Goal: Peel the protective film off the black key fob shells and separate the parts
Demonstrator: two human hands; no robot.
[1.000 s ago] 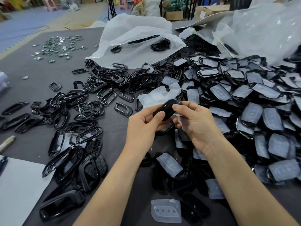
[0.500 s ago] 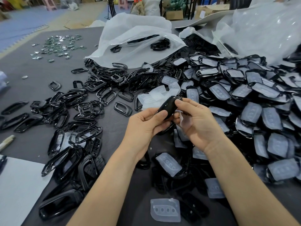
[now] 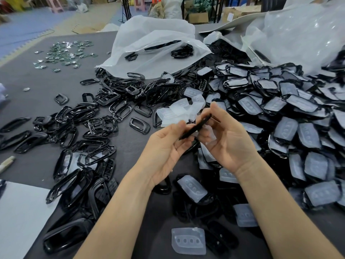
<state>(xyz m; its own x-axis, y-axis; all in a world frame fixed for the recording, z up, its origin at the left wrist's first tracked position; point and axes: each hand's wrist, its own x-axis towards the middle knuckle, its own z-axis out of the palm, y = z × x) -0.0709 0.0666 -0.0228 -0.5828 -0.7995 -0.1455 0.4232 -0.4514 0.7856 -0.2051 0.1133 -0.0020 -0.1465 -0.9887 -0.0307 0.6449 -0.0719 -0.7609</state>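
A black key fob shell (image 3: 196, 128) is held edge-on between both hands above the middle of the table. My left hand (image 3: 166, 148) pinches its lower left end with thumb and fingers. My right hand (image 3: 226, 141), palm up, holds its upper right end between thumb and fingertips. A scrap of clear film (image 3: 210, 136) lies against my right fingers. A big heap of film-covered shells (image 3: 291, 124) fills the right side. Bare black frames (image 3: 93, 126) lie spread on the left.
Peeled films (image 3: 179, 111) are piled just beyond my hands. Loose translucent button pads (image 3: 188, 241) lie near the front edge. A white plastic bag (image 3: 155, 51) sits at the back, small metal pieces (image 3: 65, 55) at far left, a white sheet (image 3: 20, 217) at front left.
The shell has turned from showing its broad face to edge-on. My right hand has rolled palm up and opened wider, with the film now loose at its fingers.
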